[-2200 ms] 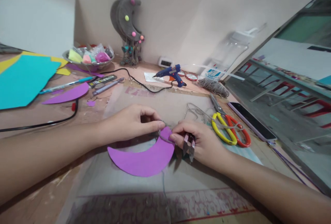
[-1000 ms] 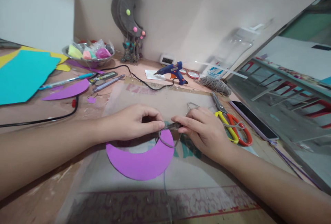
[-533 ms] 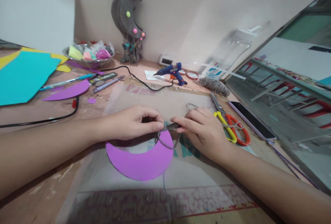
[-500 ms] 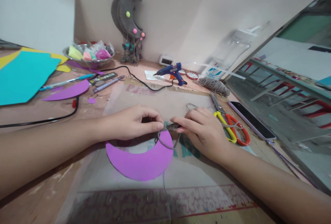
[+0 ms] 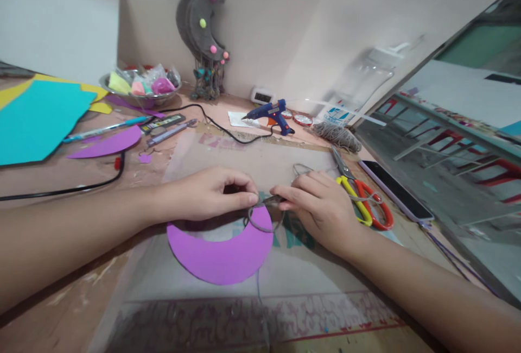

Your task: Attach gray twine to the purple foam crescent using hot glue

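Note:
A purple foam or card crescent (image 5: 220, 258) lies on the covered table in front of me, its horns pointing up. At its right horn my left hand (image 5: 222, 193) pinches with thumb and forefinger, on the grey yarn there. A loop of this yarn (image 5: 262, 230) hangs across the horn. My right hand (image 5: 319, 203) has its fingers closed on a short dark grey piece (image 5: 273, 199) between the hands, which looks like yarn; its exact form is too blurred to tell. The crescent's very tip is hidden by my fingers.
Scissors (image 5: 362, 195) and a phone (image 5: 396, 190) lie right of my right hand. Behind are a blue glue gun (image 5: 266, 111), a grey yarn skein (image 5: 337, 136) and a decorated grey moon (image 5: 197, 24). Coloured sheets (image 5: 40, 122) and a bowl (image 5: 140, 98) stand left.
The yarn loop by the crescent's horn has shifted slightly, bulging more to the right. Both hands stay nearly in place, and the crescent lies as before.

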The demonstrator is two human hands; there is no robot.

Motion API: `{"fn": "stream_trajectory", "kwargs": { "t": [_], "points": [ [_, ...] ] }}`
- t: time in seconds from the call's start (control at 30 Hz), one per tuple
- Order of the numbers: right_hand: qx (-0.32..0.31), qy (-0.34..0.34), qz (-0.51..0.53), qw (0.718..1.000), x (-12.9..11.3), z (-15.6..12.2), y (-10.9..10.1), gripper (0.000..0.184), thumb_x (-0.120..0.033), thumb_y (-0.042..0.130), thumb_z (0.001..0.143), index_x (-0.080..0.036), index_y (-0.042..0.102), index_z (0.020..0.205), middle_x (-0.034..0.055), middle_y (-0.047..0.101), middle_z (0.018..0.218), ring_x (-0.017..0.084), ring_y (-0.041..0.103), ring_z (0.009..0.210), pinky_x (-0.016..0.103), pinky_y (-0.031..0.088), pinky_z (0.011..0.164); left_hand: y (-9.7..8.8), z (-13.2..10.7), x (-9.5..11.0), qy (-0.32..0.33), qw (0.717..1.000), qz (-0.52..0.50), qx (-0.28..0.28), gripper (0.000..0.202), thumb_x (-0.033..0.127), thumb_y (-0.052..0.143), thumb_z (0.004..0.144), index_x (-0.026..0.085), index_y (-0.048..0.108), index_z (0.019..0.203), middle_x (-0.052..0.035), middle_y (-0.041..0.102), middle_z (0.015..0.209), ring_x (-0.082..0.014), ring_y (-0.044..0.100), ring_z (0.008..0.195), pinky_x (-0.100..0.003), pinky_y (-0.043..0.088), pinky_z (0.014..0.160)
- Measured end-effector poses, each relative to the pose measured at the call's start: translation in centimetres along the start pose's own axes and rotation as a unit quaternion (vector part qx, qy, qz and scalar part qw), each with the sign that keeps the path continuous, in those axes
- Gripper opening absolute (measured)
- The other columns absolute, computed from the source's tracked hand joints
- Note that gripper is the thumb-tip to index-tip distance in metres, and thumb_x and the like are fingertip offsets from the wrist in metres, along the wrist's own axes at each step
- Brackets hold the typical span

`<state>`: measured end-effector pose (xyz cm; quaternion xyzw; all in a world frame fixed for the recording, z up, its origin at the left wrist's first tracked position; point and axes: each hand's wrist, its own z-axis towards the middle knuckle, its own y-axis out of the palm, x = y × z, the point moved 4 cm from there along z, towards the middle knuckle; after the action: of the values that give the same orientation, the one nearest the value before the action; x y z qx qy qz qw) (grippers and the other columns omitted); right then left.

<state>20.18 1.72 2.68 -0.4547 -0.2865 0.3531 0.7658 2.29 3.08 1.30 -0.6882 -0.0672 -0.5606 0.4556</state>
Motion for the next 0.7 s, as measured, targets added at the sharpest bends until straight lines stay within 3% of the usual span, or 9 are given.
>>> {"fn": "stream_trajectory", "kwargs": {
  "t": [0.2, 0.7],
  "points": [
    [0.01, 0.031, 0.031, 0.999, 0.42, -0.14, 0.03, 0.03, -0.036, 0.043, 0.093, -0.02, 0.062, 0.109, 0.0036, 0.054, 0.074, 0.016, 0.046, 0.07, 0.029, 0.032, 0.064, -0.04, 0.02, -0.02, -0.01, 1.0, 0.003, 0.007, 0.024, 0.033, 0.046, 0.088, 0.015, 0.059, 0.081, 0.0011, 0.06, 0.075, -0.0123, 0.053, 0.072, -0.022, 0.039, 0.068],
    [-0.02, 0.016, 0.043, 0.999, 0.12, 0.02, 0.39, 0.029, -0.036, 0.045, 0.092, -0.021, 0.063, 0.109, 0.0025, 0.052, 0.072, 0.015, 0.045, 0.068, 0.028, 0.031, 0.062, -0.07, -0.01, -0.06, -0.003, 1.0, -0.001, 0.01, 0.024, 0.035, 0.046, 0.088, 0.015, 0.059, 0.081, 0.0006, 0.061, 0.077, -0.0126, 0.054, 0.073, -0.022, 0.04, 0.068]
  ]
}}
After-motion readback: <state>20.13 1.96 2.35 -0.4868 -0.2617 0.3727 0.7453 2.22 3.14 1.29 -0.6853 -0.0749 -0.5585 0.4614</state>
